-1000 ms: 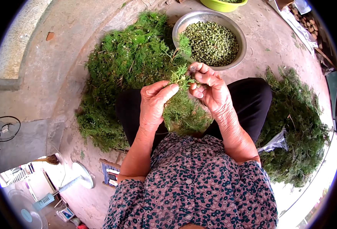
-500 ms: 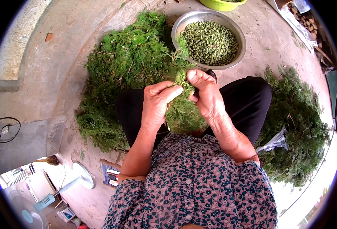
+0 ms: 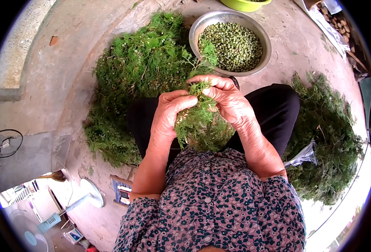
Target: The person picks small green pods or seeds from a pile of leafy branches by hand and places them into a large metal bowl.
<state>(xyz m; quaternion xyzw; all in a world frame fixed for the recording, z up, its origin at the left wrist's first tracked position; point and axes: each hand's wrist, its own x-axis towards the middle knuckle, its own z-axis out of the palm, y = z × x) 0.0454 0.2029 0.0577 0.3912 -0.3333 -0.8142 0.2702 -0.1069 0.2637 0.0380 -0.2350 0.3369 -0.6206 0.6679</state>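
Observation:
Between my knees I hold a leafy evergreen sprig, its feathery green foliage hanging down toward my lap and one twig sticking out toward the bowl. My left hand pinches it from the left, thumb against the stem. From the right, my right hand has thumb and fingers closed on the sprig's upper part. Whatever small bits lie under the fingertips are hidden. Just beyond my hands stands a wide metal bowl, well filled with small round green cones or berries.
A large heap of evergreen branches lies to the left. Another heap sits at the right, with a clear plastic bag on it. A lime-green basin is at the far edge. A white standing fan and broom are lower left.
My right hand has turned, its fingers now reaching over the sprig toward the left. The foliage has shifted slightly and its outer twig swung right, over the bowl's rim.

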